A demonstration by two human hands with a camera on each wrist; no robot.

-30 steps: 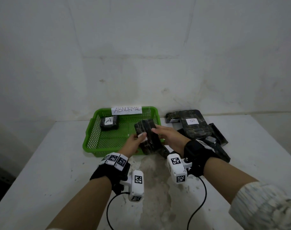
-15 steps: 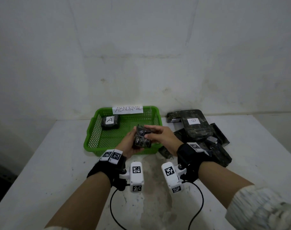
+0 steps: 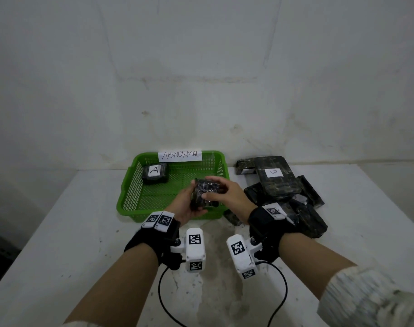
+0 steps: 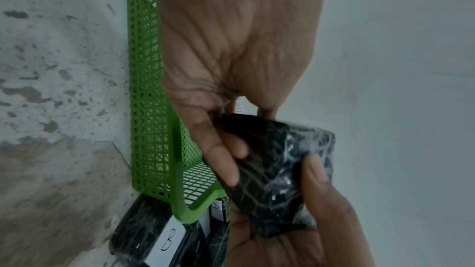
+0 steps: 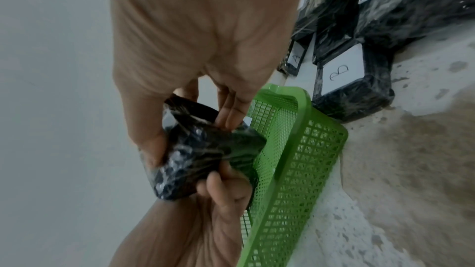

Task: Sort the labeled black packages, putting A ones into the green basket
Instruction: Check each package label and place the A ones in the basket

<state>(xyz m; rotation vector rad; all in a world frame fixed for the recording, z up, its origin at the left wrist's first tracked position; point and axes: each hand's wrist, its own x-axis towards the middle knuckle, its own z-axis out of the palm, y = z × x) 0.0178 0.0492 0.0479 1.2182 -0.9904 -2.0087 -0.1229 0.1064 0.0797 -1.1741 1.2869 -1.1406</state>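
Both hands are wrapped around one small black package in crinkly clear film (image 3: 204,193), held up in the air over the near right part of the green plastic mesh basket (image 3: 132,185). Its long axis runs roughly up and away from the person, tilted a bit, with the narrow end down toward the left palm. I can't see a letter label on it from the head view; the right wrist view shows a scrap of white at its far edge, unreadable.

The left hand (image 3: 186,207) cups it from below and the left, thumb curled over the near face. The right hand (image 3: 227,193) comes in from the right, fingers curled over the top and thumb pressing the front, so the hands are close together with both clamped on the same package.

Inside the basket, at the far left corner, a black package with a white "A" label (image 3: 154,172) lies flat. A white paper sign reading "ABNORMAL" (image 3: 180,155) sticks to the basket's far rim. Right of the basket is a messy pile of black wrapped packages (image 3: 286,192) on the white scuffed desk (image 3: 59,232), the top one labeled "B".
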